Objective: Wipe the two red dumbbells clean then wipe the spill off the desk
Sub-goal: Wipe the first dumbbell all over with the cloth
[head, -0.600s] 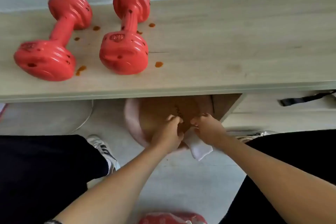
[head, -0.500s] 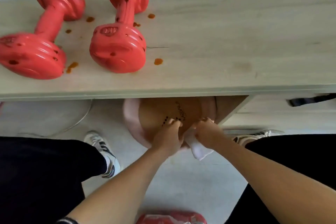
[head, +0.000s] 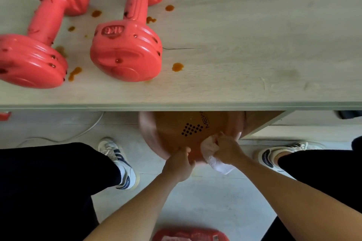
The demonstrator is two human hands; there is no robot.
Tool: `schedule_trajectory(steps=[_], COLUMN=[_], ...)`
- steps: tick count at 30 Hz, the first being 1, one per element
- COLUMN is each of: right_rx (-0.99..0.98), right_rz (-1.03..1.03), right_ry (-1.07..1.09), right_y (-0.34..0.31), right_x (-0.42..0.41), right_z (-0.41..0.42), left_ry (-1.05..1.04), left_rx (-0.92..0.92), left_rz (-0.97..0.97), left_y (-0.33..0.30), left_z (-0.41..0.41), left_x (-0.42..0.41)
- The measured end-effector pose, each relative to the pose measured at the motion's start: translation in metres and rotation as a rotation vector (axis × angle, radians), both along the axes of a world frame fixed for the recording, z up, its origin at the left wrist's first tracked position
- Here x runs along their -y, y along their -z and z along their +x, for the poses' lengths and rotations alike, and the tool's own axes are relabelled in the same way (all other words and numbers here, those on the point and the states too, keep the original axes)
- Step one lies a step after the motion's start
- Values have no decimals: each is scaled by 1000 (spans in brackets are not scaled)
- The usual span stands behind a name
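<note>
Both hands are down below the desk edge, over a pink basin (head: 148,139) that sits on the floor half under the desk (head: 254,35). The right hand (head: 225,147) is clenched around a white cloth (head: 210,155), bunching it up as if wringing it. The left hand (head: 179,164) curls over the near rim of the basin, thumb on top, holding it.

The two red dumbbells are up on the desktop, above and well to the left of where the cloth is held. The nearer one, the right dumbbell (head: 127,45), lies with its long axis running away from the person, one fat end toward the desk edge and marked "1KG" (upside down from here). The left dumbbell (head: 39,49) lies just beside it, angled a little, its near end reaching the left border of the view. Both carry dark brownish spots, and orange-brown drops of spill (head: 177,67) dot the wood around and between them.

So neither dumbbell has been wiped yet, as far as I can judge. The cloth hand has to rise over the desk edge and cross leftward. The right dumbbell lies closest to it, and its near end face is the first surface it would meet. The left hand sits more directly below that dumbbell, so it looks better placed to steady or lift it.
</note>
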State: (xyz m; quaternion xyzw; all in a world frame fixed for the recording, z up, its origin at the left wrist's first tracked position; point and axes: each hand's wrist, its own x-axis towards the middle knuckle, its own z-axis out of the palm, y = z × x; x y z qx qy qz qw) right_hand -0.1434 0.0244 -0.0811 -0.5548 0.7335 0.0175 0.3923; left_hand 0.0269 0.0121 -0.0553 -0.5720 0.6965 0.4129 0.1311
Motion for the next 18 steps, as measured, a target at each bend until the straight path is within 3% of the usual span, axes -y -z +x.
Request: schedule_trajectory(steps=[2,6,8,14,18], right_rx=[181,458,601,759,630], right_rz=[-13,-113,-182,-339,-476], right_ry=[130,213,279,309,202], right_y=[-12,-50,-69,-124,-153], right_x=[1,2,2,-12,-29], right_z=[3,21,28,29,20], left_ry=[-182,-792,-977,-949,-884], left_rx=[-78,-436,-559,-638,-751], left_rz=[79,328,372,493,324], left_y=[-6,-33,-52,-114,-145], left_z=[-2,-8,-7,-2,-9], left_x=[2,6,7,5,1])
